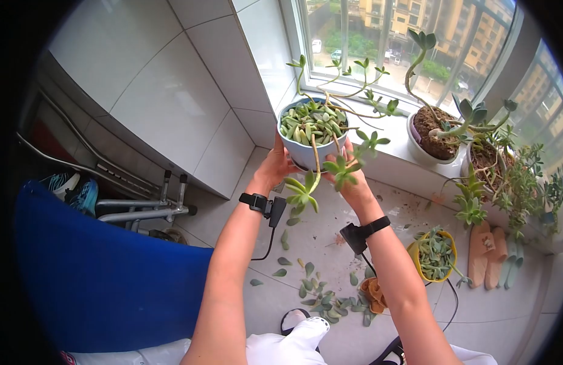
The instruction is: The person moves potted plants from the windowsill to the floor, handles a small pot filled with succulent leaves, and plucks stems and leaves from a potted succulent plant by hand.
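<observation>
on the floor: loose leaves (330,302), scattered.
left hand (274,168), right hand (358,190): cupping opposite sides of the pale blue pot (299,149), fingers curved, partly hidden.
pot: near the windowsill (385,148); probably heavy, smooth, breakable; best gripped low, clear of snappable stems (316,159).

No text is showing legibly; a red mark (67,358) between seven and eight o'clock is appearing too small to read.

We could pass between the blue pot (302,152) and the white pot (419,148), though shoots (371,142) jut partway across; wall (211,109) blocks our left.
</observation>
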The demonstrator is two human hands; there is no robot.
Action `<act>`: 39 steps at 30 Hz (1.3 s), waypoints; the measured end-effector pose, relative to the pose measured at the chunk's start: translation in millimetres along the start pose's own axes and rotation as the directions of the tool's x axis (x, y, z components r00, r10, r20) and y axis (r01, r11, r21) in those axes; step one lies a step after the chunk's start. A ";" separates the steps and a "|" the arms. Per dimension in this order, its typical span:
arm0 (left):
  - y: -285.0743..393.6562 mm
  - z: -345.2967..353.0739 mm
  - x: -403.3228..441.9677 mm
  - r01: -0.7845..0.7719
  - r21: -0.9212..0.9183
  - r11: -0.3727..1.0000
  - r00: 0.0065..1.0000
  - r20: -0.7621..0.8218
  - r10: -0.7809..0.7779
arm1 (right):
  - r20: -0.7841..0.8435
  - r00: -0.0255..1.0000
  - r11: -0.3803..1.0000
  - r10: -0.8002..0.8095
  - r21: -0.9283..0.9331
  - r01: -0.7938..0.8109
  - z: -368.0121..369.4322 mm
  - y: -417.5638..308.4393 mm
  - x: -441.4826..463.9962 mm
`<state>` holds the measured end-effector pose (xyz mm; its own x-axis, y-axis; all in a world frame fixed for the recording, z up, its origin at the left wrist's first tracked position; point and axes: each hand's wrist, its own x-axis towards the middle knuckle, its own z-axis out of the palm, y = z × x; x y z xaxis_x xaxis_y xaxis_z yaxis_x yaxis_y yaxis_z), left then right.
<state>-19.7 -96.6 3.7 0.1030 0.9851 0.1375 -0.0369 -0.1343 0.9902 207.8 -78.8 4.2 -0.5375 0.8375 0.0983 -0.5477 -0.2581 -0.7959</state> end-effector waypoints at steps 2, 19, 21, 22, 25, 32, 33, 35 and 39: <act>0.6 2.4 2.6 -0.003 -0.014 1.000 0.999 0.047 0.004 | 0.003 0.996 0.986 0.087 0.140 -0.086 0.9 -11.7 -7.9; 42.2 7.6 -57.4 0.115 -0.496 0.861 0.989 0.137 -0.053 | 0.200 0.979 0.996 0.050 -0.089 -0.033 12.9 -79.4 -34.2; 53.1 18.0 -74.4 0.123 -0.490 0.863 0.990 0.127 -0.069 | 0.251 0.964 0.991 0.087 -0.120 -0.058 18.2 -86.1 -40.7; 53.3 16.4 -82.8 0.146 -0.603 0.784 0.979 0.201 -0.027 | 0.275 0.957 0.992 0.096 -0.108 -0.068 19.0 -86.5 -42.4; 47.8 16.0 -106.2 0.185 -0.713 0.677 0.966 0.260 0.011 | 0.337 0.941 0.990 0.038 -0.138 0.009 16.8 -76.6 -39.9; 66.7 37.9 -144.1 0.131 -0.645 0.753 0.990 0.124 -0.066 | 0.158 0.976 0.971 0.147 -0.212 -0.112 33.3 -50.6 -47.0; 81.0 48.0 -145.0 0.150 -0.614 0.775 0.988 0.129 -0.089 | 0.086 0.975 0.935 0.204 -0.313 -0.168 34.6 -48.6 -45.4; 81.5 51.4 -147.9 0.149 -0.590 0.793 0.987 0.141 -0.080 | -0.024 0.990 0.936 0.140 -0.324 -0.140 44.2 -38.2 -45.0; 81.8 66.4 -148.0 0.106 -0.553 0.826 0.993 0.016 -0.117 | -0.010 1.000 0.955 -0.027 -0.297 0.023 53.6 -17.5 -34.3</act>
<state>28.1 -260.6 65.8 0.1229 0.9922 0.0213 -0.5691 0.0529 0.8205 201.5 -128.8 46.8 -0.5158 0.8491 0.1137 -0.3450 -0.0844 -0.9348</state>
